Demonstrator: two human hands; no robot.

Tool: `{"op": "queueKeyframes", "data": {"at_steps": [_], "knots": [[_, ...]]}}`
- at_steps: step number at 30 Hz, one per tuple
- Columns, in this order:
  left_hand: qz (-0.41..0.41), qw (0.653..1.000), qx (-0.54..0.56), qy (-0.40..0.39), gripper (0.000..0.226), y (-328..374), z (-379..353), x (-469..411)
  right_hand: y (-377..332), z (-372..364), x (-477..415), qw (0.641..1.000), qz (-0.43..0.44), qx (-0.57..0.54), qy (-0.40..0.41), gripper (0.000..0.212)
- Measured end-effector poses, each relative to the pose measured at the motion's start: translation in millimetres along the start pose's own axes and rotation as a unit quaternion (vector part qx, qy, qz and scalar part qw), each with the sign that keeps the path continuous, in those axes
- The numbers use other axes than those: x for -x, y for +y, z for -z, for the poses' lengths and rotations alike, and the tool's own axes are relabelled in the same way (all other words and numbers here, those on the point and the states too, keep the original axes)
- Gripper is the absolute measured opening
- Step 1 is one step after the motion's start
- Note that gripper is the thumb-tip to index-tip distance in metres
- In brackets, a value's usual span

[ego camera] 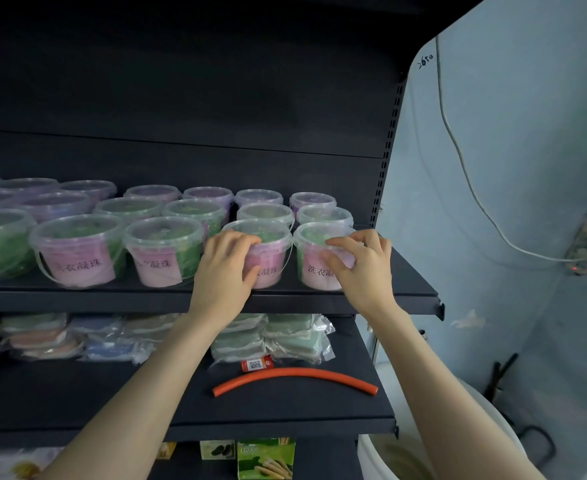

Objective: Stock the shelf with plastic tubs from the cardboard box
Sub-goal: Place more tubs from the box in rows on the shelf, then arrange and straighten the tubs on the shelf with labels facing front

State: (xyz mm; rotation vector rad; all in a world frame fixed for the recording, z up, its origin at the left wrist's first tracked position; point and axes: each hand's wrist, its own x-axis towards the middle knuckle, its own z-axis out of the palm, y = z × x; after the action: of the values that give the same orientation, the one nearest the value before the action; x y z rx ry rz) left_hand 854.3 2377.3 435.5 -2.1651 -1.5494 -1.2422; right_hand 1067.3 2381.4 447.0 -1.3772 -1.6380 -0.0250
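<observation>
Several clear plastic tubs with lids, pink labels and green or purple contents stand in rows on the dark upper shelf point(413, 282). My left hand point(224, 268) grips the front of one tub point(268, 258) in the front row. My right hand point(361, 268) grips the rightmost front tub point(314, 261), fingers curled over its rim and label. Both tubs stand upright on the shelf near its front edge. The cardboard box is out of view.
The lower shelf point(285, 407) holds stacked bagged packs point(285, 337), an orange hose piece point(295, 375) and a small red packet point(255, 364). Boxed goods point(266, 457) sit below. A white bucket point(389, 455) stands at the right by a blue wall with a cable point(475, 188).
</observation>
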Motion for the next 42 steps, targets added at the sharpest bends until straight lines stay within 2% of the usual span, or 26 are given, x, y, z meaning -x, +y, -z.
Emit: {"op": "queueKeyframes", "data": {"at_steps": [4, 8, 11, 15, 19, 24, 28, 33, 36, 42], "knots": [[-0.003, 1.000, -0.011, -0.026, 0.046, 4, 3, 1, -7, 3, 1, 0.999, -0.008, 0.039, -0.019, 0.030], [0.011, 0.997, 0.029, -0.074, 0.045, 5, 25, -5, -20, 9, 2, 0.996, 0.008, 0.069, -0.048, 0.036], [0.009, 0.997, 0.046, -0.059, 0.039, 8, 54, -5, -46, 13, 1, 0.997, 0.038, 0.039, -0.055, 0.031], [0.003, 0.998, 0.062, -0.033, 0.020, 5, 104, 11, -93, 21, 12, 0.996, 0.069, 0.011, -0.063, 0.021], [-0.006, 0.999, 0.054, 0.000, 0.014, -15, 157, 48, -147, 16, 40, 0.993, 0.096, 0.025, -0.063, 0.021], [0.019, 0.998, 0.056, 0.018, 0.005, -80, 224, 125, -217, -24, 110, 0.992, 0.102, 0.006, -0.074, 0.021], [0.055, 0.997, 0.044, -0.024, 0.004, -151, 281, 200, -276, -78, 187, 0.992, 0.080, -0.019, -0.098, 0.020], [0.088, 0.994, 0.027, -0.065, 0.004, -236, 343, 273, -350, -150, 270, 0.982, 0.046, -0.027, -0.183, 0.022], [0.102, 0.991, 0.040, -0.075, 0.005, -277, 371, 283, -388, -179, 281, 0.981, 0.050, -0.030, -0.185, 0.021], [0.098, 0.992, 0.071, -0.016, 0.008, -350, 392, 240, -449, -239, 233, 0.983, 0.084, -0.032, -0.159, 0.017]]}}
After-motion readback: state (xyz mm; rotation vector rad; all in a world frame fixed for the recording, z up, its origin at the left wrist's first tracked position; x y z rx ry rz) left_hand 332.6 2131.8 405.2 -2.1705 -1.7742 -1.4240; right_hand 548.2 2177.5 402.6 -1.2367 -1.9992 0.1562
